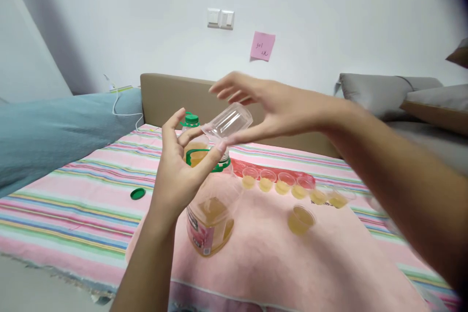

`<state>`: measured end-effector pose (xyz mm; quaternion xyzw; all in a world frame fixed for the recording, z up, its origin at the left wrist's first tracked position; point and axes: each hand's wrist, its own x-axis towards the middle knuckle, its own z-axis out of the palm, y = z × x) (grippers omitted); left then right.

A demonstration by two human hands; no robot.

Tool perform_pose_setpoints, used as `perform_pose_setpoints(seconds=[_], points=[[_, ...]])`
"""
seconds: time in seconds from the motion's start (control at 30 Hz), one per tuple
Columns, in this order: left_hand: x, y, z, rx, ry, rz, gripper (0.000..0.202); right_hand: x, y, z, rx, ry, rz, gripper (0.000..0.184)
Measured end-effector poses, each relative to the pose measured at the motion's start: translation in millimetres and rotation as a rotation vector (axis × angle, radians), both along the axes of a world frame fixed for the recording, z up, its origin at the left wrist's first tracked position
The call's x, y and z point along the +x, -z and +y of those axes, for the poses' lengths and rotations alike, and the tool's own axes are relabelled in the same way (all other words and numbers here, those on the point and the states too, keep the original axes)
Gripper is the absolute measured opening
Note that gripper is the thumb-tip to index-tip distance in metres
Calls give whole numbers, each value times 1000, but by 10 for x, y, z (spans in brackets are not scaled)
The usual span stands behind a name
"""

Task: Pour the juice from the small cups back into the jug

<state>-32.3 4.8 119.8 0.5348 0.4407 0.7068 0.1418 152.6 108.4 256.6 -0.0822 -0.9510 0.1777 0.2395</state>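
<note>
A clear plastic cup (233,121) is held up tilted, its rim toward the lower left and its base toward the upper right. My left hand (179,165) pinches the rim between thumb and index finger. Around the cup's base side arches my right hand (270,105), fingers spread above it and thumb stretched out below. Under my hands stands a large uncapped plastic jug (214,204) with a green collar and handle, part full of yellowish liquid. Behind it is a second jug (192,119) with a green cap, mostly hidden by my left hand.
Several small cups (283,184) of yellow liquid stand in a row by a red plastic wrapper (237,165). One more filled cup (302,220) stands nearer. A green cap (138,194) lies left on the striped cloth (91,204). A pink mat (263,263) lies beneath the front jug.
</note>
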Motion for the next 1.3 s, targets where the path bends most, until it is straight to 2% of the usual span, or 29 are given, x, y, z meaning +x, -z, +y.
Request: perform_pose_setpoints(seconds=[0.1, 0.23, 0.33, 0.43, 0.67, 0.73, 0.8, 0.87, 0.93, 1.0, 1.07, 1.17, 1.3], points=[[-10, 23, -4, 2, 1, -6, 100, 129, 365, 4, -269, 123, 307, 73], [-20, 24, 2, -17, 10, -22, 98, 25, 873, -62, -687, 141, 622, 72], [-27, -2, 2, -27, 13, -21, 102, -141, 1037, -128, -876, 88, 711, 75], [-39, -23, 0, -37, 19, -10, 103, -258, 1071, -166, -961, 11, 725, 79], [-10, -50, 2, -31, -25, 36, 104, -371, 1144, -176, -980, 1, 793, 84], [-27, -13, -43, 0, -62, 56, 99, -381, 1170, -163, -969, 5, 804, 85], [-103, 103, -115, 43, -125, 70, 91, -381, 1196, -143, -945, 18, 807, 87], [-238, 310, -190, 66, -167, 55, 94, -376, 1218, -123, -930, 27, 799, 92], [-389, 572, -248, 13, -101, 18, 110, -372, 1234, -106, -935, 23, 791, 100], [-496, 819, -284, -113, -5, -4, 121, -371, 1235, -92, -930, 17, 785, 108], [-525, 987, -308, -244, 89, 10, 120, -370, 1220, -83, -883, 28, 762, 112], [-463, 1066, -344, -341, 174, 92, 115, -358, 1182, -82, -762, 76, 716, 112], [-363, 1020, -397, -366, 131, 217, 118, -325, 1153, -117, -669, 108, 695, 107]])
